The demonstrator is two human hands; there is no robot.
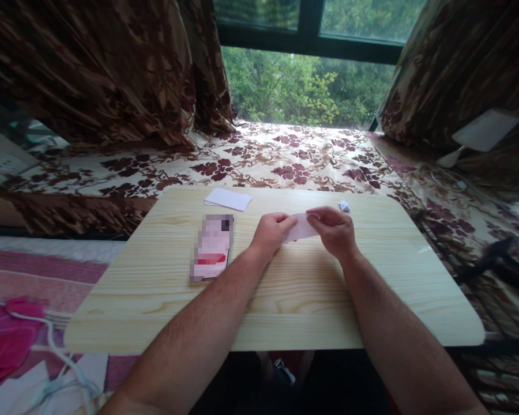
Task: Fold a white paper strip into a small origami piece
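Between my two hands, above the middle of the table, is a small white sheet of paper (301,227). My left hand (271,231) pinches its left end, thumb on top. At the other end, my right hand (334,229) is closed on the paper's right edge, its fingers bent over it. The fingertips beneath the paper are mostly hidden. Beyond my left hand lies a stack of white paper slips (229,199). A small folded paper piece (344,206) rests just past my right hand.
A phone (211,248) with a partly blurred screen lies left of my left forearm on the pale wooden table (303,300). Behind the table is a ledge with flowered cloth (294,155). A white lamp (486,129) stands at the right; a white cable (52,340) hangs at lower left.
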